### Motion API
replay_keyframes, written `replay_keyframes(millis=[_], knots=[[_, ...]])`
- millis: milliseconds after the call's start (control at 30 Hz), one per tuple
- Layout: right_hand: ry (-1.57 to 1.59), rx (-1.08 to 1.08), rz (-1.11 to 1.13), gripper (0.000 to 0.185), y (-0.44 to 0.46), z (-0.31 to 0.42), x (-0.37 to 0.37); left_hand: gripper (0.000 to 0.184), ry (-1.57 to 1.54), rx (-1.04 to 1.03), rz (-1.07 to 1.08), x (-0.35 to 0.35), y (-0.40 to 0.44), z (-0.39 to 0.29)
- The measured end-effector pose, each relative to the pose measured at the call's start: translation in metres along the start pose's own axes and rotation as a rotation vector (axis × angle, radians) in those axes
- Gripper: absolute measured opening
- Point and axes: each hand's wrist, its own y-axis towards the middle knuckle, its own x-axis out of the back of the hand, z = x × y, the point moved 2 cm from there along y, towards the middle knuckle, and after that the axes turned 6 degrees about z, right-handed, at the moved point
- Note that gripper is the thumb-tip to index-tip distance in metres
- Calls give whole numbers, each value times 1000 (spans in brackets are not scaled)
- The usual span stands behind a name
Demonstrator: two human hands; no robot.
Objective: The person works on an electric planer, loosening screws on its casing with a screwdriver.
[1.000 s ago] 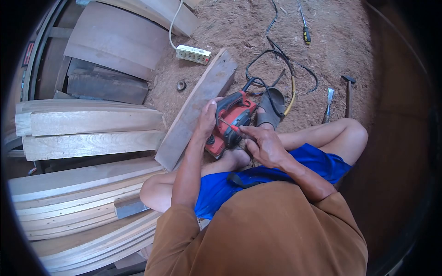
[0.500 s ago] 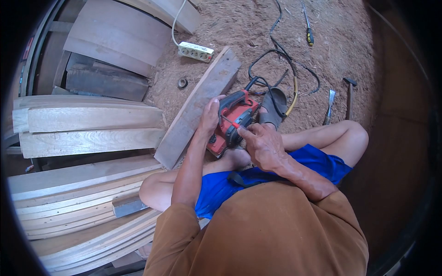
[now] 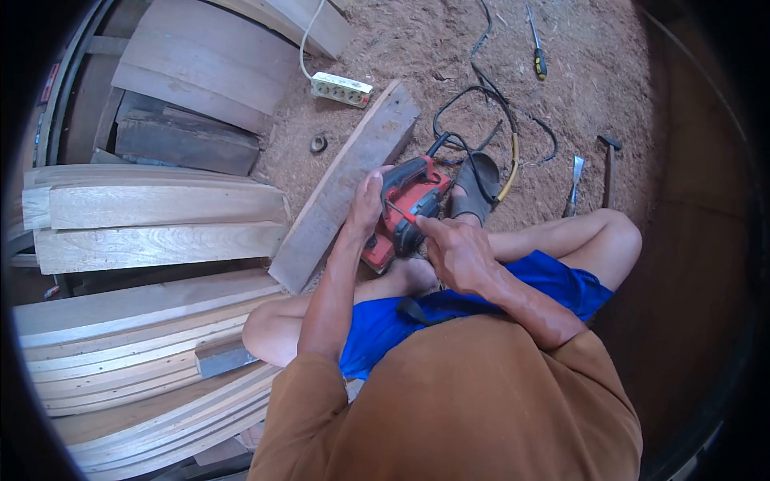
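Note:
A red and black electric planer (image 3: 419, 195) rests tilted between my legs, its black handle toward the wooden beam. My left hand (image 3: 366, 205) is closed on the planer's handle side, steadying it. In my right hand (image 3: 459, 250) is a small screwdriver (image 3: 408, 216) with a red handle, pinched between thumb and fingers. Its thin shaft points at the planer's side, and the tip seems to touch the body there. The fingers of my right hand partly hide the screwdriver's grip.
A thick wooden beam (image 3: 341, 188) lies left of the planer. Stacked boards (image 3: 160, 208) fill the left side. On the shavings-covered ground are a power strip (image 3: 342, 89), a black cable (image 3: 481, 76), a yellow-black screwdriver (image 3: 540, 64), a chisel (image 3: 575, 180) and a hammer (image 3: 609, 164).
My right hand has shifted and turned slightly around the screwdriver's handle. The left hand and the planer stay almost where they were.

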Motion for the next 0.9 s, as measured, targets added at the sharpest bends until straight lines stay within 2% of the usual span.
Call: replay_keyframes(millis=[133, 233, 333, 433, 533, 633, 767, 833, 867, 900], knots=[[47, 9, 51, 36, 6, -4, -1, 56, 32, 16, -2, 1, 2, 0], [-208, 49, 154, 34, 5, 6, 1, 56, 30, -12, -13, -3, -1, -1], [-178, 36, 187, 37, 6, 4, 1, 56, 13, 14, -27, -2, 1, -3], [-8, -10, 160, 35, 12, -7, 0, 56, 11, 20, -36, -4, 0, -4], [331, -30, 23, 29, 17, -16, -2, 56, 35, 28, -29, -2, -2, -4], [384, -25, 12, 26, 17, -20, -3, 56, 16, 15, -23, -3, 1, -5], [674, -310, 204, 27, 23, -37, -8, 57, 6, -22, 26, 1, -1, -7], [662, -379, 270, 33, 26, -32, 10, 57, -4, -20, 37, 2, -3, -9], [482, -152, 173, 33, 20, -31, 13, 57, -32, 5, 27, 1, -3, -9], [382, -111, 143, 32, 14, -28, 13, 57, -61, 30, 18, -1, -4, -11]])
